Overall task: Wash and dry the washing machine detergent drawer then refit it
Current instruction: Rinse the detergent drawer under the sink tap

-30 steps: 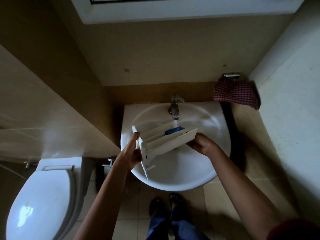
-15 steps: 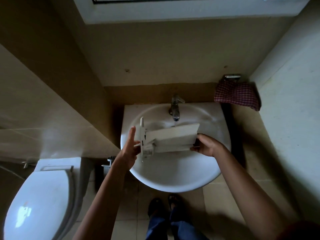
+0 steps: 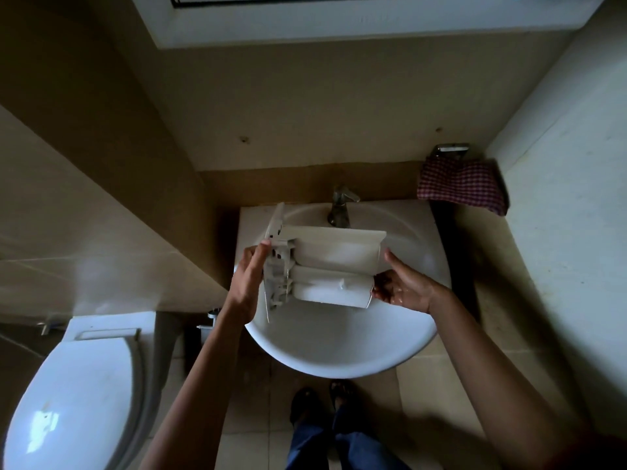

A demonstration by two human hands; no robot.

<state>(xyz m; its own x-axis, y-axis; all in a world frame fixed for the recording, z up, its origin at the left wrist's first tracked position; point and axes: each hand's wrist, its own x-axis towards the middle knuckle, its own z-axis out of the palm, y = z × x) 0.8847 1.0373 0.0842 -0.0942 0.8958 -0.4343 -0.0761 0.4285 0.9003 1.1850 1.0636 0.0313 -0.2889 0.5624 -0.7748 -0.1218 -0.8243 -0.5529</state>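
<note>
Likely rinsing: left hand pressing flat-fingered at 9 o'clock, right hand gripping white plastic detergent drawer; next probably needing draining, drying.

My drawer is white, like the sink and toilet; the cloth upper right is red-and-white checked; my trousers blue.

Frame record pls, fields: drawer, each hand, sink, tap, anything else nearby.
item: white detergent drawer, underside up, front panel to the left
position: held above the sink, not resting in it
left hand: straight fingers press on the front panel
right hand: wet, grips the rear end
tap: behind the drawer; flow hidden
nearby: checked cloth hanging at right; toilet at left, lid down
</note>
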